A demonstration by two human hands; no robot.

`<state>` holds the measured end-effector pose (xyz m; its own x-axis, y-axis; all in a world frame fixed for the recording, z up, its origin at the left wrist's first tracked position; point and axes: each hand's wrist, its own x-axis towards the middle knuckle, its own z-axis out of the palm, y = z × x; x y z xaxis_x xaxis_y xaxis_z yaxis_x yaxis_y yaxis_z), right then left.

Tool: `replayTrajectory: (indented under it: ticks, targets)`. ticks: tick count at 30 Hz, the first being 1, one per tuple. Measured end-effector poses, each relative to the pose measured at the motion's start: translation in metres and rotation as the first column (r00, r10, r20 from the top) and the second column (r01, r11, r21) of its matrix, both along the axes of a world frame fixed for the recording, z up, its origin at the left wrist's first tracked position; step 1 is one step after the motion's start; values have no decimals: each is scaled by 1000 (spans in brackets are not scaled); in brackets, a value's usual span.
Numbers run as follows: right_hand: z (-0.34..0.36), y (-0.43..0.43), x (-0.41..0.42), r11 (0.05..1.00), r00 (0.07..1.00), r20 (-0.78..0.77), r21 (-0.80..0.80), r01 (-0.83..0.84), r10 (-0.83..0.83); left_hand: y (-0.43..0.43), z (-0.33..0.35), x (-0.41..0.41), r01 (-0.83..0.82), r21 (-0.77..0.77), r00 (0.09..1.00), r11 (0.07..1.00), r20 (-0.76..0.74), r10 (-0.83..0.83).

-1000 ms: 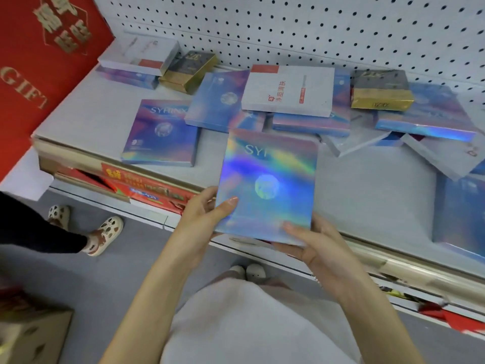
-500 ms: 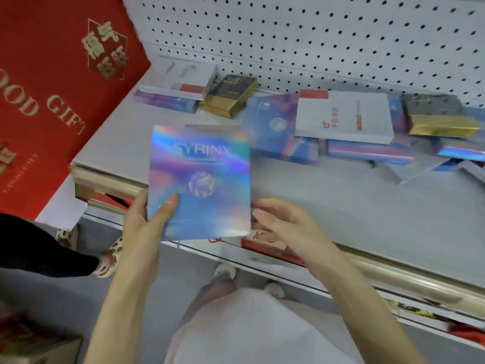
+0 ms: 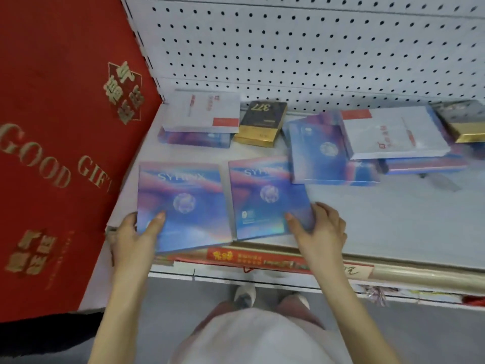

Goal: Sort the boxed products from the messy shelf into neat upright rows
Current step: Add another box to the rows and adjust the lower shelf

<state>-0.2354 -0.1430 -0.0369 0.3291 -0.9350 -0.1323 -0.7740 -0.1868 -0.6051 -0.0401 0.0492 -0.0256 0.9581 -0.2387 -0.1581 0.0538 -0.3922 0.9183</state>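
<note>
Just below both hands, a red printed strip (image 3: pixel 249 258) is seen along the shelf's front edge. The left hand (image 3: pixel 133 232) is curled round the near left corner of the left holographic box (image 3: pixel 183 203), with the thumb laid on its glossy face. The right hand (image 3: pixel 320 229) is curled likewise round the near right corner of the right holographic box (image 3: pixel 265 198). Both thin square boxes are laid flat between the hands, side by side, on the pale grey shelf (image 3: pixel 380 219). Left of the left hand, a red panel (image 3: pixel 65 127) with gold lettering is stood. Beyond the right hand, a third holographic box (image 3: pixel 322 153) is met at the right box's far corner, then a matte white box (image 3: pixel 391 135) stacked on others. Farther, between the hands, a black-and-gold box (image 3: pixel 262 122) is set against the perforated white back panel (image 3: pixel 315 48).
</note>
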Motion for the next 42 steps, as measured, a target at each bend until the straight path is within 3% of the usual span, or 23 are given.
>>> replayTrajectory:
  ticks: [7, 12, 15, 17, 20, 23, 25, 30, 34, 37, 42]
  targets:
    - [0, 11, 26, 976, 951, 262, 178, 122, -167, -6, -3, 34, 134, 37, 985, 990, -117, -129]
    - [6, 15, 34, 877, 764, 480, 421, 230, -431, 2, -7, 34, 110, -64, 986, 992, -119, -117]
    - [12, 13, 29, 743, 654, 493, 648, 165, -575, 11, -5, 34, 58, -138, 981, 989, -174, -81]
    - [19, 10, 19, 635, 593, 495, 772, 37, -635, 17, -2, 35, 18, -196, 969, 980, -239, -66]
    - [29, 8, -1, 551, 588, 509, 825, -126, -629, 18, 4, 35, 14, -235, 957, 972, -279, -82]
    - [36, 8, -23, 576, 644, 536, 798, -175, -546, 8, 15, 31, 79, -240, 967, 968, -219, -133]
    - [39, 9, -39, 602, 628, 557, 780, -171, -543, 0, 20, 26, 119, -255, 966, 960, -194, -172]
    - [51, 9, -92, 664, 509, 618, 739, -115, -599, -38, 36, 9, 293, -256, 942, 921, -86, -324]
    - [54, 6, -149, 711, 397, 672, 700, -64, -625, -78, 46, -15, 500, -226, 853, 836, -38, -520]
    - [53, 4, -202, 743, 301, 713, 669, -19, -634, -116, 56, -72, 616, -261, 783, 743, 106, -613]
    - [41, 5, -322, 776, 213, 747, 615, 139, -630, -165, 47, -208, 726, -304, 671, 616, 119, -732]
